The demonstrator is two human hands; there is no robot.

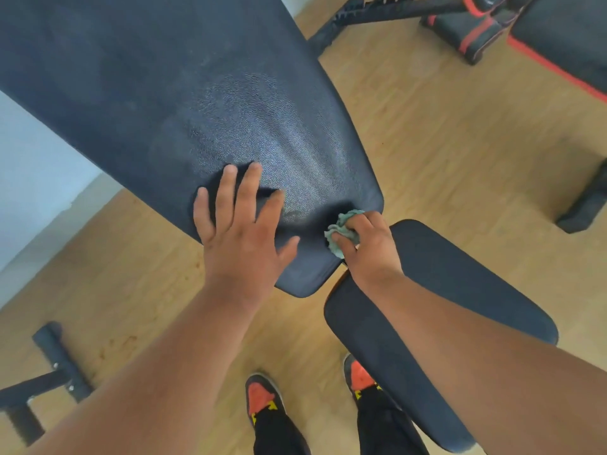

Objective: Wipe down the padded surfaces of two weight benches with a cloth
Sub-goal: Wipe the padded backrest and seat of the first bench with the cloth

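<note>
Bare forearms, black trousers (279,431), black shoes (262,394) with orange-red toes

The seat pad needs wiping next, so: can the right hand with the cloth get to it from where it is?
Probably yes. The right hand grips the cloth at the back pad lower corner, right beside the seat pad, with nothing lying between them.

the right hand (368,244) covers most of the cloth (341,229). the back pad (164,93) runs off the top edge. the second bench (565,41) is cut off at the top right corner.
</note>
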